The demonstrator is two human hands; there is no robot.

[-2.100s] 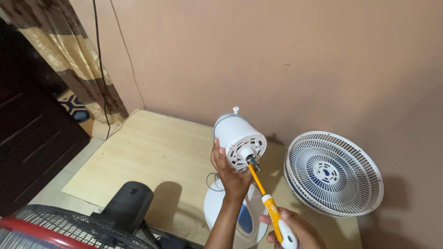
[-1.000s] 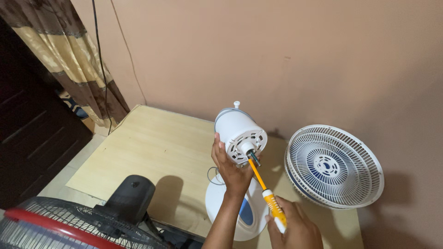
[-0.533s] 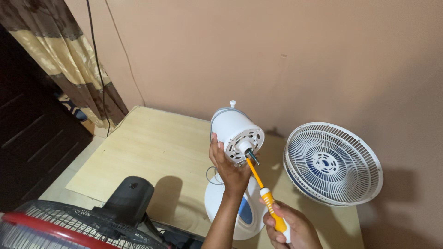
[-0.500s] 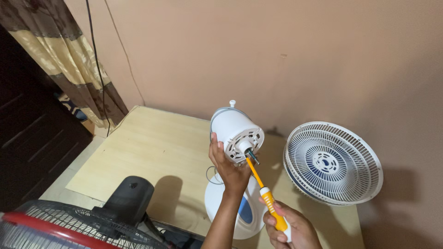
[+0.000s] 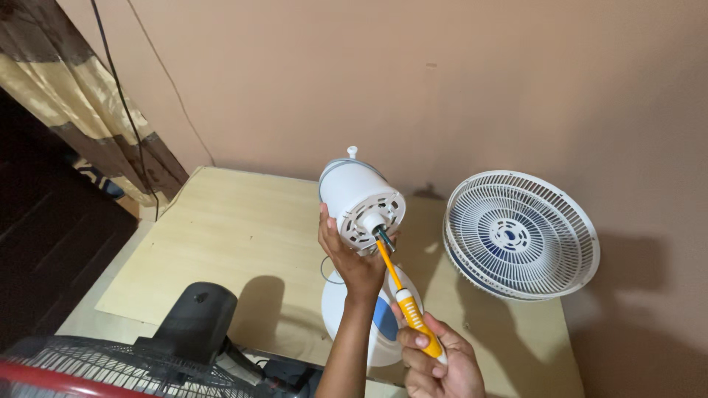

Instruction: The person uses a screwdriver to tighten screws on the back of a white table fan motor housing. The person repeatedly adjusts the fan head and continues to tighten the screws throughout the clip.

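A white fan motor housing (image 5: 360, 201) is gripped from below and behind by the left hand (image 5: 352, 258), with the fingers wrapped around its lower edge so that its vented face is tilted towards the camera. The housing is held above the fan's round white base (image 5: 369, 313), which stands on the pale wooden worktop (image 5: 221, 243). A yellow-handled screwdriver (image 5: 404, 306) is clasped by the right hand (image 5: 435, 365), closed around the handle at the bottom edge of the view, lower and further right than the left hand. The shaft is angled up and leftwards, and its tip is set against the centre hub of the housing, just beside the left thumb. A white fan grille (image 5: 521, 236) is leaned against the wall to the right, well apart from both hands. A black fan (image 5: 147, 346) with a red-rimmed guard is seen at the lower left.
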